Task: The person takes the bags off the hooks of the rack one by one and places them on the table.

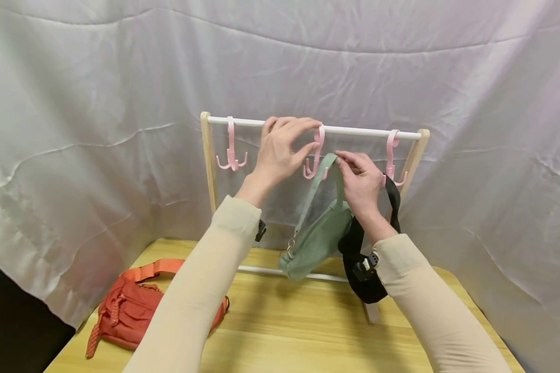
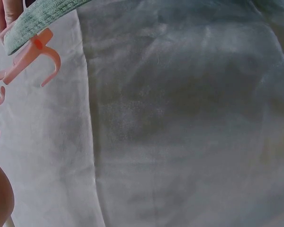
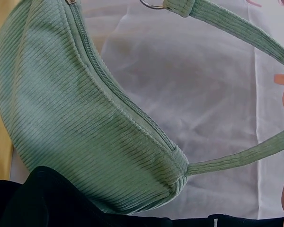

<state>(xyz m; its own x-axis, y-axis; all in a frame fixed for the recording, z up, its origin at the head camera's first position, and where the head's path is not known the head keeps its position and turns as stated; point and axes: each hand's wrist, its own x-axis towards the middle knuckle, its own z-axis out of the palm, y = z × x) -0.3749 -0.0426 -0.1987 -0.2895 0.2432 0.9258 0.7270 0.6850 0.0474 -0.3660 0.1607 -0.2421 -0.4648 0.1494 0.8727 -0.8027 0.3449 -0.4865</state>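
My left hand (image 1: 282, 147) is at the middle pink hook (image 1: 320, 139) on the white rail, thumb and fingertips gripping its upper part. With thumb and fingers my right hand (image 1: 361, 178) pinches the strap (image 1: 313, 187) of a green corduroy shoulder bag (image 1: 315, 241). The bag hangs tilted below, its zipper (image 3: 118, 90) visible in the right wrist view. In the left wrist view the strap (image 2: 45, 21) crosses the prongs of the pink hook (image 2: 31, 54); whether it rests on a prong I cannot tell.
A black bag (image 1: 366, 280) hangs by its strap from the right pink hook (image 1: 391, 155). The left pink hook (image 1: 232, 150) carries nothing. Wooden posts (image 1: 208, 160) hold the rail. A red bag (image 1: 130, 311) lies on the wooden table (image 1: 280, 331) at left, partly behind my left sleeve. Grey curtain (image 1: 280, 67) surrounds the table.
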